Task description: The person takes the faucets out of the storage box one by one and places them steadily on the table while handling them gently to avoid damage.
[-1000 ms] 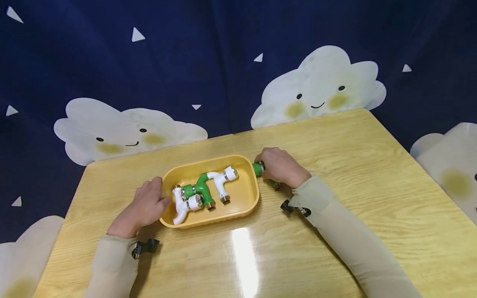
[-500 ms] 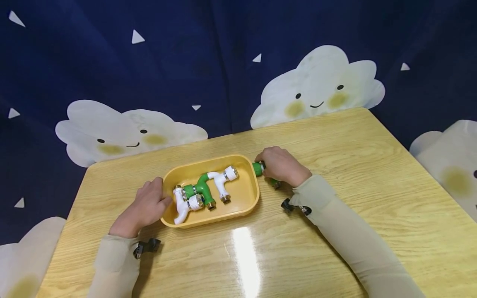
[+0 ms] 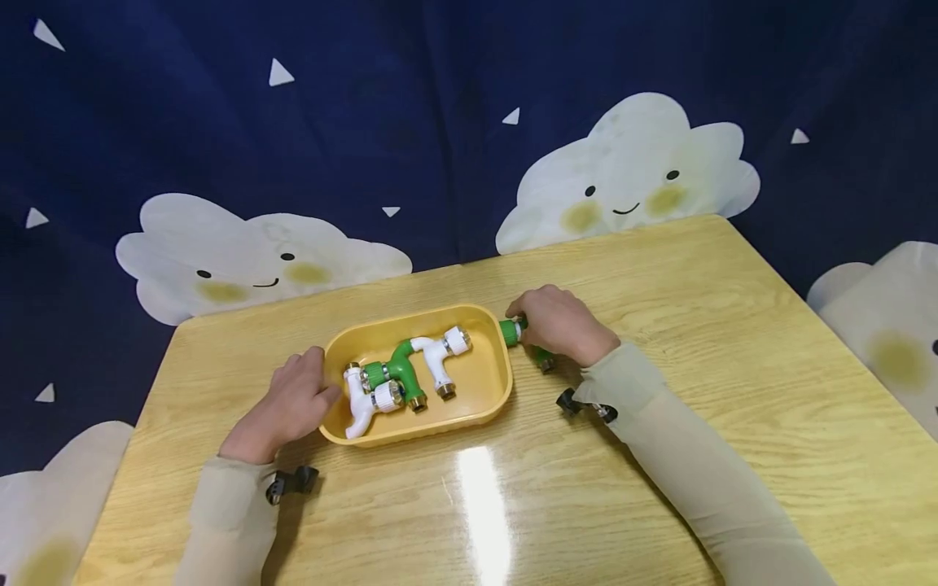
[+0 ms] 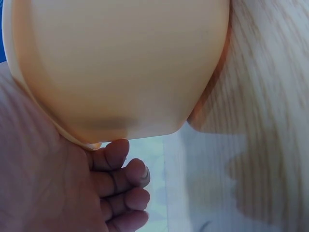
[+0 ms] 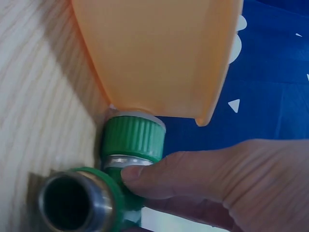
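Note:
A yellow plastic tub (image 3: 476, 382) stands on the table and holds two white taps (image 3: 357, 407) and a green tap (image 3: 402, 369), lying close together. My left hand (image 3: 288, 404) grips the tub's left end, thumb over the rim; in the left wrist view its fingers (image 4: 137, 172) curl beneath that rim. Just outside the right end, my right hand (image 3: 560, 324) holds another green tap (image 5: 133, 137) between thumb and fingers. This tap's ribbed knob meets the tub's outer wall, and its metal-ringed open end faces the right wrist camera. The hand hides part of its body in the head view.
The wooden table (image 3: 645, 325) reaches back to a dark blue curtain (image 3: 440, 122) printed with smiling clouds. Each sleeve carries a small black wrist device (image 3: 291, 483). A bright light reflection (image 3: 484, 513) lies on the tabletop in front of the tub.

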